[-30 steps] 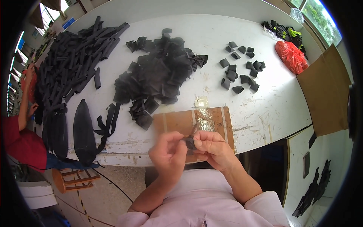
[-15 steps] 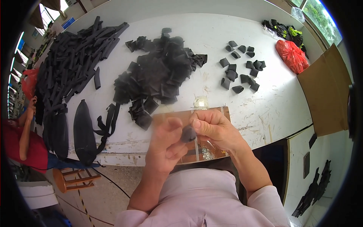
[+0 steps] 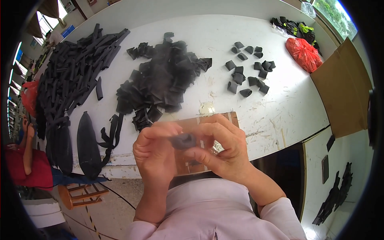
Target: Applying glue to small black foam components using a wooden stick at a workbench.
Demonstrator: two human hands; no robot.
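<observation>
A small black fabric loop [image 3: 183, 141] is held between my two hands above a brown taped cardboard piece [image 3: 185, 168] at the table's front edge. Its open end shows as a dark hollow. My left hand [image 3: 154, 149] pinches its left side, with the fingers curled and partly blurred. Thumb and forefinger of my right hand [image 3: 224, 146] grip it from the right. Just beyond lies a big heap of flat black fabric pieces [image 3: 160, 76]. Several similar black loops [image 3: 239, 76] are scattered farther right on the white table [image 3: 280, 108].
Long black fabric strips [image 3: 76, 68] pile up at the left, near a dark pointed fabric piece [image 3: 87, 144] and straps [image 3: 113, 136]. A red plastic bag [image 3: 303, 55] and a cardboard sheet [image 3: 342, 92] stand at right. A person in red [image 3: 30, 166] sits at far left, near a wooden stool [image 3: 82, 195].
Both hands have shifted left with the black loop, and it has turned so its opening shows. My right thumb has come lower, under the loop. The view has also shifted slightly.
</observation>
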